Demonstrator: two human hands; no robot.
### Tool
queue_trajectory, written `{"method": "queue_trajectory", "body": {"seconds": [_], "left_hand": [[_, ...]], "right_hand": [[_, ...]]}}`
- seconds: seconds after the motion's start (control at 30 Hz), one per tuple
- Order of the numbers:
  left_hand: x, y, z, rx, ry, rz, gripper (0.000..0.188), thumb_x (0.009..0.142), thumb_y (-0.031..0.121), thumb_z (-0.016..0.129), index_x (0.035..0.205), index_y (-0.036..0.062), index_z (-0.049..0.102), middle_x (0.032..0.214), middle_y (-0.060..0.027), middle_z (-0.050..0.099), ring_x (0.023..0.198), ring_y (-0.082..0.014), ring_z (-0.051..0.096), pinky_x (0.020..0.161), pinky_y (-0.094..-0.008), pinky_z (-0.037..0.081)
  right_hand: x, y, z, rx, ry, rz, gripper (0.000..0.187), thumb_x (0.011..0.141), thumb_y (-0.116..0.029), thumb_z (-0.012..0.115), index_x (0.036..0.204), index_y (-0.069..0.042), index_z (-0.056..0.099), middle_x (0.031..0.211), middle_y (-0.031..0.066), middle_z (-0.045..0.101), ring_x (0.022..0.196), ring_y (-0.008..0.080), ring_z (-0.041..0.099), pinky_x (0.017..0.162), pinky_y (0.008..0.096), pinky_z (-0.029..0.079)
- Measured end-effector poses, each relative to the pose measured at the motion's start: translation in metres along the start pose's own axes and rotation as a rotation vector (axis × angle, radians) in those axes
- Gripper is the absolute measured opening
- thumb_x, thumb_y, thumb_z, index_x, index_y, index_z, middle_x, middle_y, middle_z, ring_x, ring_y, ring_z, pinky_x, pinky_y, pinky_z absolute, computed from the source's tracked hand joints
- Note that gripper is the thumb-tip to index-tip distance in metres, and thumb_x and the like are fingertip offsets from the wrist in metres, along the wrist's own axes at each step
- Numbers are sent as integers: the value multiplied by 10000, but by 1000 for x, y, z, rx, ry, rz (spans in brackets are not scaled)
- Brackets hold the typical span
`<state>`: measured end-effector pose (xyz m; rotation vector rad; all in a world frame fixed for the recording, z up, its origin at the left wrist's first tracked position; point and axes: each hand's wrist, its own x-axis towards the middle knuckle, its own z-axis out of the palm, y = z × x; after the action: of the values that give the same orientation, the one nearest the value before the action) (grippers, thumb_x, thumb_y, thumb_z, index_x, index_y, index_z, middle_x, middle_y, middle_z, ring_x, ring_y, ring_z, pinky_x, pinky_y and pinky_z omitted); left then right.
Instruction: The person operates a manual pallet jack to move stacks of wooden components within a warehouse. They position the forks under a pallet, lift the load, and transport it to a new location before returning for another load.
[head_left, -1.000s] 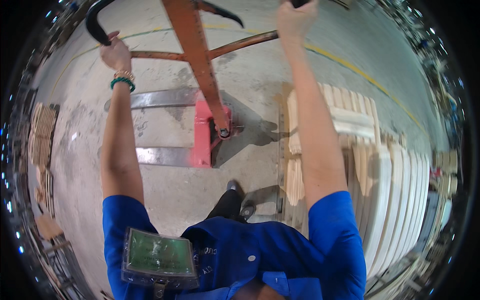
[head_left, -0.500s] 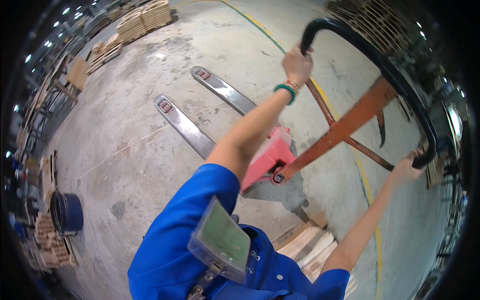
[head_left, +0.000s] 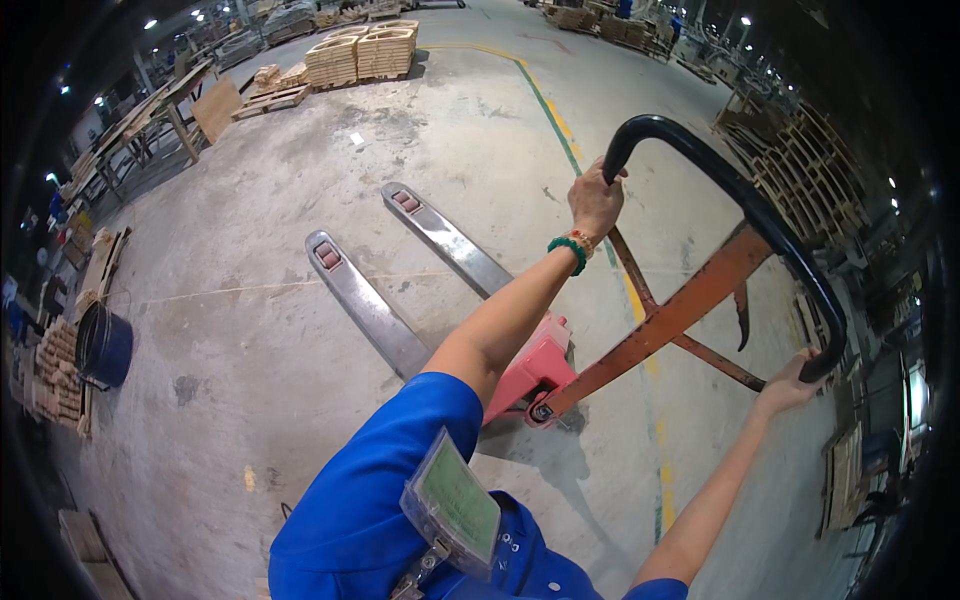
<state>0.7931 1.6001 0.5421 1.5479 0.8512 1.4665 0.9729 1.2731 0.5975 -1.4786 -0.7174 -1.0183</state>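
Note:
Both my hands are closed round the black loop handle (head_left: 745, 190) of a pallet jack. My left hand (head_left: 597, 197), with a green bead bracelet at the wrist, grips the loop's far left end. At its near right end my right hand (head_left: 790, 385) is wrapped round the bar. From the handle an orange steel shaft (head_left: 665, 322) with cross braces slants down to the red pump body (head_left: 535, 365). A dark curved lever (head_left: 741, 318) hangs under the handle. Two bare metal forks (head_left: 365, 305) point away to the far left, low over the floor, with nothing on them.
Stacked wooden pieces (head_left: 360, 55) stand on pallets at the far left. A dark blue bucket (head_left: 105, 345) sits beside piled wood (head_left: 58, 372) on the left. Wooden pallets (head_left: 810, 170) lean at the right. A yellow-green line (head_left: 560, 125) runs along the concrete floor.
My view has swung, bringing more of the far hall into sight. The handle and both hands appear lower in the picture. My grip is unchanged, and the wood near my body has left view.

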Motion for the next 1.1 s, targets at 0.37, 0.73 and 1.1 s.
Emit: {"method": "queue_trajectory", "body": {"seconds": [0.37,0.73,1.1], "left_hand": [[81,-31,188,41,223,18,142,784,72,560,884,149,625,740,-115,648,743,-321,637,683,-411,491],[183,-107,339,44,359,103,202,744,39,545,884,149,641,640,-126,601,627,-308,622,606,-389,474],[375,-222,397,244,679,92,166,797,69,533,871,154,654,607,-61,584,536,-194,580,551,-331,454]], "right_hand": [[121,202,192,-12,-136,120,244,863,-138,564,1039,31,571,1005,131,596,934,253,571,848,351,427],[175,404,431,55,-203,100,236,847,-151,570,987,30,626,951,137,644,852,251,617,760,378,471],[182,468,772,358,-326,-7,209,867,-145,574,980,29,606,948,155,629,882,274,622,792,380,475]]}}
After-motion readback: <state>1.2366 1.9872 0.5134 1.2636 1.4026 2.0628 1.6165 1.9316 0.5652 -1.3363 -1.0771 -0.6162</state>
